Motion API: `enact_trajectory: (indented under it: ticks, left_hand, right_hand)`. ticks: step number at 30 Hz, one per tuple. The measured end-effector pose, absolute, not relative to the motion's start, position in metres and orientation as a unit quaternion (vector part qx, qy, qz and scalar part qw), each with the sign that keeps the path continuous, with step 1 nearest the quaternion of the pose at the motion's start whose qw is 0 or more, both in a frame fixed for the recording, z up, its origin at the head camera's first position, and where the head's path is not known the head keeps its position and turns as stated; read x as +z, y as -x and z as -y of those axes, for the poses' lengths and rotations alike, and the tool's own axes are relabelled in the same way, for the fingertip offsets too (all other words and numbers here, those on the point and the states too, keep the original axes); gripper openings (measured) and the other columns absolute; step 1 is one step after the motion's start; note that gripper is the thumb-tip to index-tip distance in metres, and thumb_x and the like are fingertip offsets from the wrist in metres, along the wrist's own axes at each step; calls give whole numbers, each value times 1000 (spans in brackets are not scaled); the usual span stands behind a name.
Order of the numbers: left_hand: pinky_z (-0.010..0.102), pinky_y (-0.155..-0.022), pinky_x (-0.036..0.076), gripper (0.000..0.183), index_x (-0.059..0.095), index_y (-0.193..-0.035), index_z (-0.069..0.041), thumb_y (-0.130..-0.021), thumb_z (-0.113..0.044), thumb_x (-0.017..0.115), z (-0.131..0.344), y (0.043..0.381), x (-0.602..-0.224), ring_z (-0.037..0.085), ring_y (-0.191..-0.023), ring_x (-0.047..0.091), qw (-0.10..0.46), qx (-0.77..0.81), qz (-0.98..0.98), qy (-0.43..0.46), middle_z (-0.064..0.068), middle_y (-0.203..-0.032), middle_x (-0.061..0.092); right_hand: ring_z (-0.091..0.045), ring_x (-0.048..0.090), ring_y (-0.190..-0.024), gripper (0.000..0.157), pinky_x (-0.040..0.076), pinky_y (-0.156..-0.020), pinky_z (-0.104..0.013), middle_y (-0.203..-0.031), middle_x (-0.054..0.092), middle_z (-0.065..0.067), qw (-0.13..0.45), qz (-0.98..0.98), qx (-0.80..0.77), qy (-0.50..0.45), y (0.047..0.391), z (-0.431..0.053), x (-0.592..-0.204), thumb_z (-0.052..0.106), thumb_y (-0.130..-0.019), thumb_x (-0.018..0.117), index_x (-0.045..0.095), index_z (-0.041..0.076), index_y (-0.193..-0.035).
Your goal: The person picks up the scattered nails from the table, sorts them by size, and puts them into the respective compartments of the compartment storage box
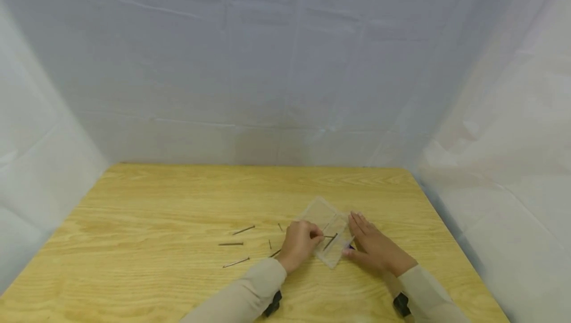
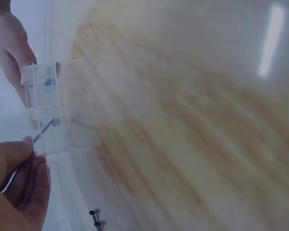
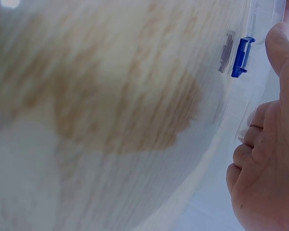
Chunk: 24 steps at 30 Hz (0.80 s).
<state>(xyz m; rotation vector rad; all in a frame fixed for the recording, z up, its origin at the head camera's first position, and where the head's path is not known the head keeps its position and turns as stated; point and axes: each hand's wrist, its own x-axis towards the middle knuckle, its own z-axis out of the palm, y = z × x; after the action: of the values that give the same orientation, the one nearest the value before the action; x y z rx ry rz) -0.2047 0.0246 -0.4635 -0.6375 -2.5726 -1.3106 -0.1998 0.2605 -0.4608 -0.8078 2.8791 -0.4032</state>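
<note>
A wood-grain table point(image 1: 156, 199) stands before pale sheeting point(image 1: 258, 65). The left hand point(image 1: 300, 244) appears to pinch one end of a dark nail point(image 1: 329, 237) over a clear box point(image 1: 318, 209), nearer the table's right edge than its left. The right hand point(image 1: 372, 246), fingers nearly straight, rests against the box's right side, thumb near a blue clasp point(image 3: 242, 57). Beyond the left hand, loose nails point(image 1: 236, 262) lie towards the table's left edge. A loose pinch could drop the nail; uneven pressure could skew the light-looking box.
</note>
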Motion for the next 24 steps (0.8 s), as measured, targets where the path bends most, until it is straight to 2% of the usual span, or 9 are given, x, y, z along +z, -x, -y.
enact_trajectory:
  ticks: [11,24]
  left_hand:
    - [15,-62,50,3,77,-81,-3,-78,-3,77,-21,206,-464,13,-72,68,79,-434,869,223,5,-80,73]
    - [20,-62,52,16,74,-95,2,-83,-7,74,1,215,-452,16,-75,67,31,-488,851,193,11,-89,73]
  right_hand:
    - [-40,10,-144,83,17,-114,-55,-156,12,-25,68,-951,-144,265,199,-260,-460,46,-97,51,15,-6,-149]
    - [-40,11,-144,83,18,-114,-54,-156,13,-24,60,-952,-139,266,199,-261,-462,48,-97,50,15,-6,-149]
